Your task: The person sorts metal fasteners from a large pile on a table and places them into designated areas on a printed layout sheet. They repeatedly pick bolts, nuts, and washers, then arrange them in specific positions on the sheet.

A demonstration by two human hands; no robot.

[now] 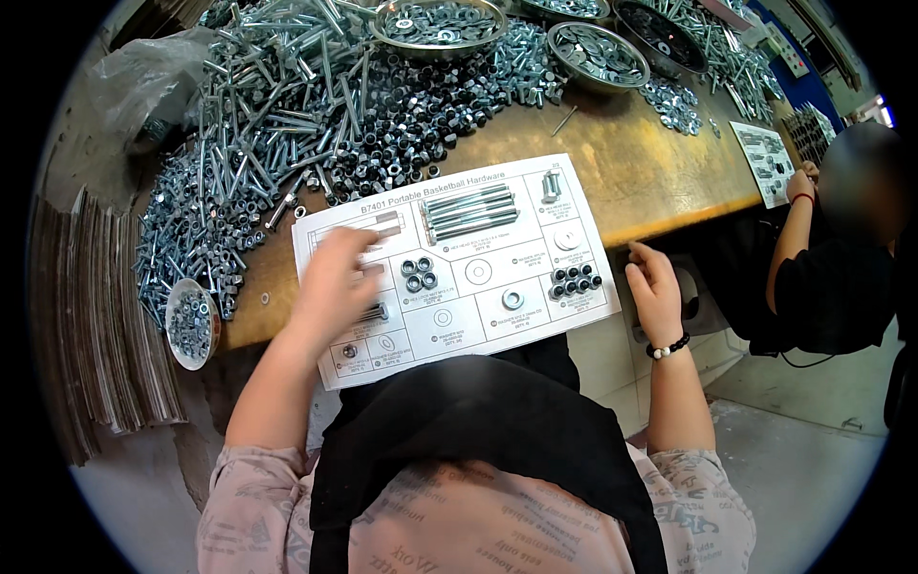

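Note:
A white printed sheet point(397, 333) divided into boxes lies at the table's near edge. On it rest long hex bolts point(469, 212), shorter bolts point(552, 187), several lock nuts point(419, 275), a metal washer point(513, 299) and a cluster of small black-topped pieces point(576, 280). My left hand point(335, 282), smeared by motion, hovers over the sheet's left boxes with fingers apart and nothing visible in it. Bolts point(375, 313) show partly beneath it. Off the sheet's right edge, my right hand point(655, 287) hangs with loosely bent, parted fingers and holds nothing visible.
Behind the sheet spread heaps of bolts point(277, 105) and black-ringed nuts point(402, 139). Metal bowls of washers point(598, 55) stand at the back; a bowl of nuts point(191, 325) sits at the left edge. Stacked cardboard point(110, 316) is at left. A co-worker point(832, 230) works at right.

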